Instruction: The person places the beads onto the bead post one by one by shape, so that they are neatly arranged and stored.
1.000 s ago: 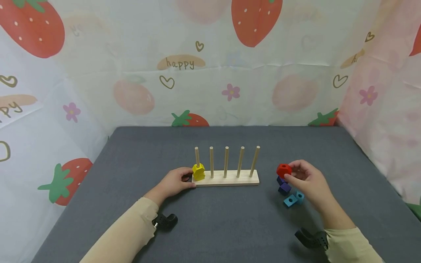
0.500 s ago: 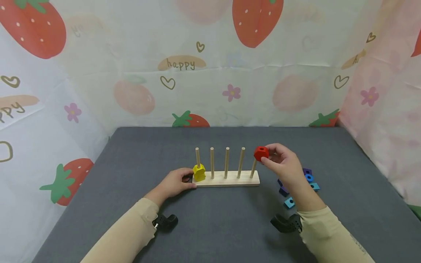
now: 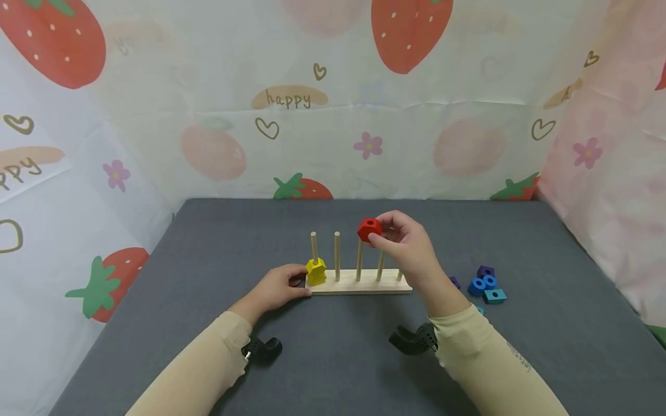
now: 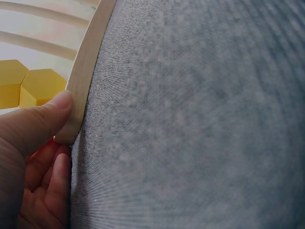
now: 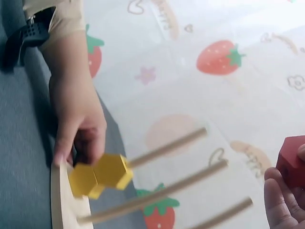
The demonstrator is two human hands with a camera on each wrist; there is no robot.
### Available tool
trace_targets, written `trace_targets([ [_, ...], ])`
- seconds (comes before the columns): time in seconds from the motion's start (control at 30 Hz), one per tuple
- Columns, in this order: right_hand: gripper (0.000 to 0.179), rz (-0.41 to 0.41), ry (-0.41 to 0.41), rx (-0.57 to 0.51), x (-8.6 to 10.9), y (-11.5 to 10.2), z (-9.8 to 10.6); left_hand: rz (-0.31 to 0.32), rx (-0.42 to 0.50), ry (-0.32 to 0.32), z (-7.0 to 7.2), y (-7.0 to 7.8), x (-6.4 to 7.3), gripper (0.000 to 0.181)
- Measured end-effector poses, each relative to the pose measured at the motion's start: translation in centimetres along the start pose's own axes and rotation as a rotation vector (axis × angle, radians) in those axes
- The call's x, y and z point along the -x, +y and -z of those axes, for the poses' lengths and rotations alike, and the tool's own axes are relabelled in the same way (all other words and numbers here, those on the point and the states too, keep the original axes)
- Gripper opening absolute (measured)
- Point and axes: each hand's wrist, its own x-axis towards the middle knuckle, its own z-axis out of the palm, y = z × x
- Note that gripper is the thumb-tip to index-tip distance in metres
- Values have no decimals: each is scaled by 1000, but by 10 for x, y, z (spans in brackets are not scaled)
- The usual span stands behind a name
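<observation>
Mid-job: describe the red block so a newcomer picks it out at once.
On the gray table stands a wooden rack with five pegs. Above it, the right hand pinches the red block, which in the head view covers the middle peg's top. It is the only red one; yellow blocks sit on a peg, blue blocks on the table.

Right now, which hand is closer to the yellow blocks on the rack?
Left. The left hand grips the end of the wooden base, just beside the yellow blocks; the right hand is farther off, holding a red block up by the middle peg.
</observation>
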Motion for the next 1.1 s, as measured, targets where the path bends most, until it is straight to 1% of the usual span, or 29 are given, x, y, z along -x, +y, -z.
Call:
trace_targets([
  [0.07, 23, -5, -12, -16, -3, -1, -8, 0, 3, 3, 0, 0, 0, 48],
  [0.13, 22, -12, -16, -8, -6, -3, -16, -6, 2, 7, 0, -1, 0, 47],
  [0.37, 22, -37, -22, 14, -14, -7, -39, 15, 8, -2, 0, -2, -1, 48],
  [0.53, 21, -36, -37, 64, -23, -6, -51, 17, 21, 3, 0, -3, -1, 47],
  [0.73, 20, -40, -32, 82, -32, -4, -60, 5, 31, -3, 1, -3, 0, 47],
  [0.9, 19, -36, -28, 105, -34, -3, -65, -12, 28, -5, 0, -3, 0, 46],
  [1.1, 20, -44, -19, 127, -36, -1, -71, -3, 29, -3, 1, -2, 0, 45],
])
